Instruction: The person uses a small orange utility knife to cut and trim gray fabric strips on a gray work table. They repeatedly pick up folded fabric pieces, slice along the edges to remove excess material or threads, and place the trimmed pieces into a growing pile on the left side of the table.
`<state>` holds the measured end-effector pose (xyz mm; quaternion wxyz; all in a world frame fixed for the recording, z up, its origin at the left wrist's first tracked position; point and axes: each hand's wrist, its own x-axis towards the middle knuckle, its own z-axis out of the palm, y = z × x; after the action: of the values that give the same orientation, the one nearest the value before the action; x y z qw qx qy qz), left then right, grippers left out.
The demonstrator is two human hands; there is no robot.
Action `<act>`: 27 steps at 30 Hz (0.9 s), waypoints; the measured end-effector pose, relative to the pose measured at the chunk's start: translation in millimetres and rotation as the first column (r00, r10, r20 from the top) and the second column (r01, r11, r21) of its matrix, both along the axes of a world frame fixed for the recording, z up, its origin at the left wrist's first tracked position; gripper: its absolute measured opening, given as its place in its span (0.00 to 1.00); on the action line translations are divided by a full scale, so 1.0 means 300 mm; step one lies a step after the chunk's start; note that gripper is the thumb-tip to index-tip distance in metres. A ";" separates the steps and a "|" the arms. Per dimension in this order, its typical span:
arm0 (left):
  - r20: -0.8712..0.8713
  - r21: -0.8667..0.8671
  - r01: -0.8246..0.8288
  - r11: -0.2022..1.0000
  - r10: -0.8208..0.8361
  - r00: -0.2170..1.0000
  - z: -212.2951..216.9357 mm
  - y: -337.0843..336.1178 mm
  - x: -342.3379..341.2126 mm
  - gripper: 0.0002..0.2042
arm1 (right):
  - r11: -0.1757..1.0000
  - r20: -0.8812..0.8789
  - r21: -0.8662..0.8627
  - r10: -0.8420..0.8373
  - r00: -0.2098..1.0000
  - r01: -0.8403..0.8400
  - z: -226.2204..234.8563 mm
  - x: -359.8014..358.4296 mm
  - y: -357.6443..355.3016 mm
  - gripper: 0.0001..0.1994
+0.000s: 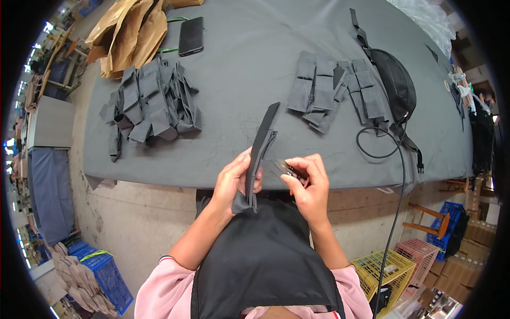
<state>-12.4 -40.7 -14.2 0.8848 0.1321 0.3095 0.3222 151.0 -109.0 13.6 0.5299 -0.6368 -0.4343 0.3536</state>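
A folded dark grey fabric strip (260, 139) stands on edge at the table's front edge, gripped between the thumb and fingers of my left hand (231, 176). Its lower end bends over near my black apron. Just to the right, my right hand (312, 190) is closed around small dark thread snips (293, 171), their tips pointing toward the strip but apart from it. Beyond my left hand lies a loose heap of similar grey fabric pieces (152, 103). Flatter stacks of the same pieces (322, 91) lie beyond my right hand.
Grey cloth covers the table (234, 80), with loose threads on it. At the far left are a brown paper bag (130, 34) and a black phone (191, 36). A black waist bag (394, 85) with a cable (401, 175) lies right. Yellow (385, 274) and blue crates (109, 276) stand on the floor.
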 end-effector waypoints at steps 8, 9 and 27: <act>0.384 -0.341 0.145 0.929 -0.003 0.923 -0.032 -0.019 0.023 0.22 | 0.988 0.136 0.126 0.066 0.988 -0.084 -0.025 -0.094 -0.025 0.13; 0.414 -0.335 0.163 0.928 -0.010 0.910 -0.033 -0.020 0.022 0.22 | 0.987 0.184 0.134 0.060 0.981 -0.085 -0.029 -0.094 -0.029 0.13; 0.467 -0.236 0.152 0.960 -0.025 0.884 -0.054 -0.059 0.039 0.22 | 0.964 0.331 0.214 0.082 0.940 -0.159 -0.056 -0.108 -0.028 0.15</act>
<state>-0.6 -58.5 -30.5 0.9563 -0.0535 0.1254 0.2586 118.6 -117.4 -3.1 0.5022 -0.5898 -0.5916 0.2235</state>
